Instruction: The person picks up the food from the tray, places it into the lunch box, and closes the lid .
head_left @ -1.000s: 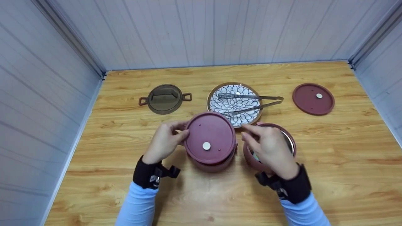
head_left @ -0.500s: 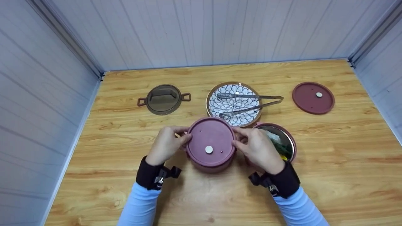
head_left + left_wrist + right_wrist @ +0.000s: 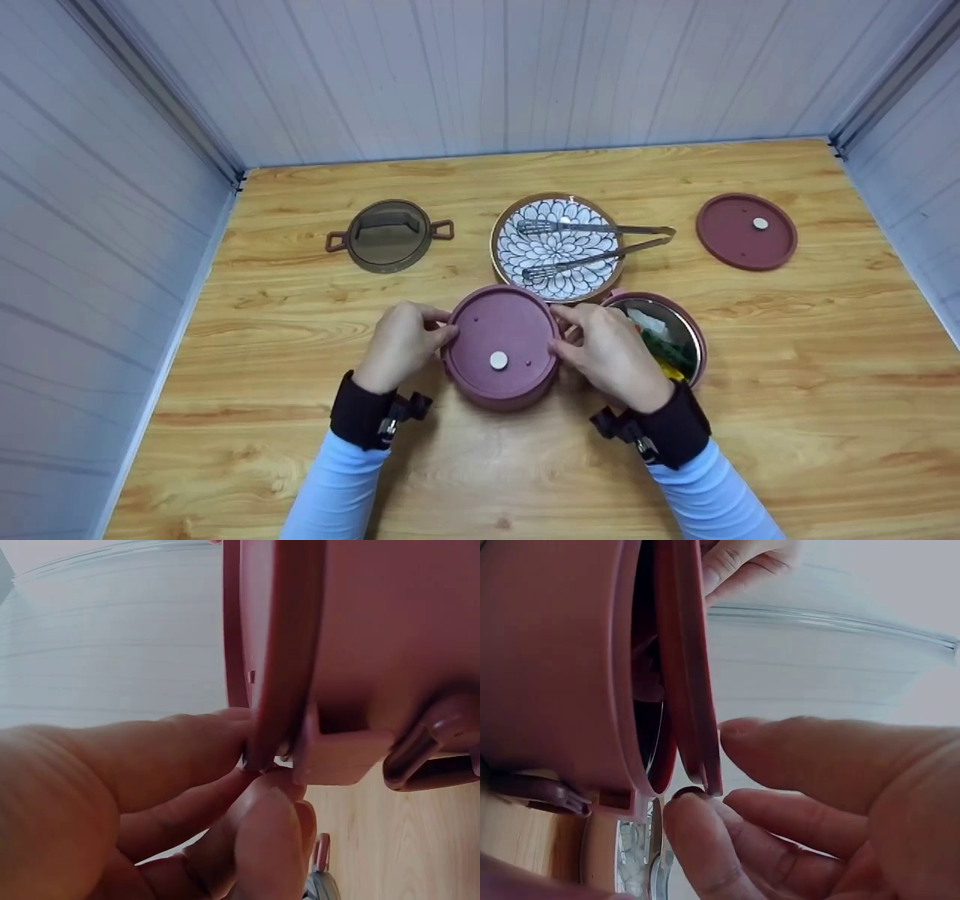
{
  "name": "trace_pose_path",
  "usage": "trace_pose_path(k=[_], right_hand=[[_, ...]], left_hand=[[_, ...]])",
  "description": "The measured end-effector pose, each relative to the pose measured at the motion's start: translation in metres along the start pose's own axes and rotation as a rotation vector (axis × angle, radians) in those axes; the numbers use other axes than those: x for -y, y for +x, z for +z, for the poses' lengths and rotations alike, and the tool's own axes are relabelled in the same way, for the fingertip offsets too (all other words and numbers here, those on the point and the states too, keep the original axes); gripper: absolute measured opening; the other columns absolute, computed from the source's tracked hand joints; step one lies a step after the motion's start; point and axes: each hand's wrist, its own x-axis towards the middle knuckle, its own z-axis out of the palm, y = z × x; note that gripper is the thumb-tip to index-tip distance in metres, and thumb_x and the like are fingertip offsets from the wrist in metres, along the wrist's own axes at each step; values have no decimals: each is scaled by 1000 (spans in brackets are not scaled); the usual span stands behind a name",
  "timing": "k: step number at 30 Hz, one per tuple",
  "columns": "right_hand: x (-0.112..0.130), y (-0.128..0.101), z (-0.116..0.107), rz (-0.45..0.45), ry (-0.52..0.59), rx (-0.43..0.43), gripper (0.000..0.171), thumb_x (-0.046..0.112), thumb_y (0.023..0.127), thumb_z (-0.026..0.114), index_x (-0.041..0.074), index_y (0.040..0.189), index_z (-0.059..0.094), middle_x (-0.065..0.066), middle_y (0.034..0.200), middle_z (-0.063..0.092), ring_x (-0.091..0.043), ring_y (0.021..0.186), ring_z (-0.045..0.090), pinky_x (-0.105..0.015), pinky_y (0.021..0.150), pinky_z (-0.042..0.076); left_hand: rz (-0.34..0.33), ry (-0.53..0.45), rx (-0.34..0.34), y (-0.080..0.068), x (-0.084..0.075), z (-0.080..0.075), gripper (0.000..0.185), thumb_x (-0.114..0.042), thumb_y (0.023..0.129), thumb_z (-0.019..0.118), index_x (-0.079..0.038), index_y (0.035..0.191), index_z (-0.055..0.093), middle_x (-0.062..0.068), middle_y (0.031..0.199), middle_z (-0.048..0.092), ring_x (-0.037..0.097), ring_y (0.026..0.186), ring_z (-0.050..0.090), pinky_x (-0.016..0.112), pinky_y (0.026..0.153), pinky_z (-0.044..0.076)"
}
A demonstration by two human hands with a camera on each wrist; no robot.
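Step in hand: a mauve lid (image 3: 500, 339) is held over a mauve container (image 3: 501, 390) near the front middle of the surface (image 3: 300, 315); in the right wrist view a gap shows between lid and rim on that side, so it does not look fully seated.
Left hand (image 3: 400, 346): fingers (image 3: 187, 757) are curled at the lid's left edge, which is pinched.
Right hand (image 3: 611, 354): fingers (image 3: 810, 750) are curled loosely by the lid's right edge, with one fingertip touching under it.
Doing it well: the lid is best kept level and pressed evenly on both sides, with fingertips kept out of the seam.
Beside it: an open second container (image 3: 664, 341) with food stands just right.
Surface: light wood grain; a patterned plate (image 3: 559, 247) carrying tongs (image 3: 600, 241), a brown handled lid (image 3: 388, 235) and a spare mauve lid (image 3: 745, 231) lie farther back.
Room: pale panelled walls (image 3: 480, 75) enclose three sides.
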Motion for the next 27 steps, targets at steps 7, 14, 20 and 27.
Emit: trace_pose_path(k=[7, 14, 20, 27], right_hand=[[-1, 0, 3, -68, -78, -20, 55, 16, 78, 85, -3, 126, 65, -13, 103, 70, -24, 82, 60, -42, 75, 50], [1, -2, 3, -153, -146, 47, 81, 32, 67, 90, -7, 131, 59, -18, 127, 63, -30, 107, 61, -45, 96, 49], [-1, -2, 7, -195, -282, 82, 92, 39, 63, 90, -8, 134, 56, -21, 137, 56, -39, 121, 52, -49, 105, 41], [-4, -1, 8, -214, -384, 70, 95, 50, 61, 85, -3, 134, 59, -15, 136, 59, -35, 110, 54, -47, 96, 46]], left_hand=[[-9, 8, 19, 1, 1, 1, 16, -18, 88, 76, -7, 99, 79, 2, 90, 74, 15, 75, 61, 31, 68, 49], [-1, 20, 21, 1, 0, 2, 18, -17, 88, 75, -5, 102, 78, 3, 92, 74, 14, 72, 60, 31, 67, 49], [25, 20, 16, 0, 0, 3, 20, -15, 89, 75, -3, 105, 77, 3, 85, 72, 11, 58, 57, 28, 56, 47], [73, 24, 50, 0, 2, 0, 39, -17, 85, 79, -1, 119, 71, 4, 92, 71, 15, 72, 61, 32, 65, 51]])
